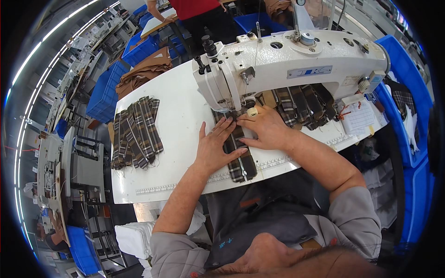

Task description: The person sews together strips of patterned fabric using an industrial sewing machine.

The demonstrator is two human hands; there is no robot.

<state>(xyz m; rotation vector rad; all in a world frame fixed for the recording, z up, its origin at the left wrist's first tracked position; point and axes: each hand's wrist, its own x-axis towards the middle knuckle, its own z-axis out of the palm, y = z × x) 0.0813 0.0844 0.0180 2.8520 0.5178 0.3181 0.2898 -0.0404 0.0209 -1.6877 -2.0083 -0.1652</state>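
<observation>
A dark plaid fabric strip (240, 167) with a pale zipper along its length lies under the needle end of a white sewing machine (259, 58). My left hand (215, 147) rests flat on the strip, fingers stretched toward the presser foot and thumb spread across the cloth. From the right, my right hand (265, 129) presses on the same strip, its fingertips close beside the needle area and its thumb apart. Part of the strip is hidden beneath both hands. The machine head and my fingers hide the needle tip.
Plaid zipper strips (136, 134) lie piled on the table's left, and another plaid pile (303, 105) sits under the machine arm. A paper sheet (359, 118) lies at the right. Blue bins (403, 97) flank the table. A person in red (199, 11) stands beyond it.
</observation>
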